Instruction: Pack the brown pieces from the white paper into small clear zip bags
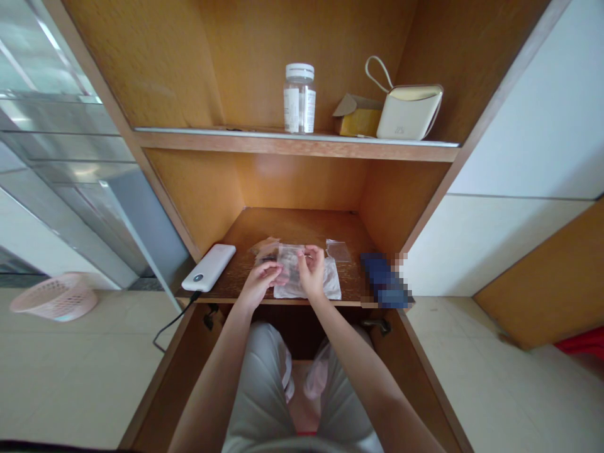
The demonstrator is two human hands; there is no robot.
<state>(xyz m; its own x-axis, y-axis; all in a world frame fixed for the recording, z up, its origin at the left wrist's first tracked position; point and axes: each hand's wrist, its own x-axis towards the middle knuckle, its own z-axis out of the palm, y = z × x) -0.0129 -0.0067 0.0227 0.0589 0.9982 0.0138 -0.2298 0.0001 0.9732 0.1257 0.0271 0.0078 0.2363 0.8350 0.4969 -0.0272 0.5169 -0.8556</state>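
Between my two hands is a small clear plastic bag (289, 253), held up over the lower shelf. My left hand (257, 284) has its fingers closed at the bag's lower left edge. On the other side, my right hand (312, 274) pinches the upper right edge with thumb and fingers. A larger crumpled clear plastic bag (333, 282) lies flat beneath them. Just behind my right hand rests a small zip bag (338, 250). Another bag (267, 246), brownish with some dark bits, lies behind my left hand, partly covered.
A white power bank (210, 267) with a black cable stands at the shelf's left; a dark blue, partly blurred object (384, 280) lies right. The upper shelf (302, 143) holds a lidded clear jar (299, 100), a yellow box (361, 119) and a cream case (409, 113). Cabinet doors hang open below.
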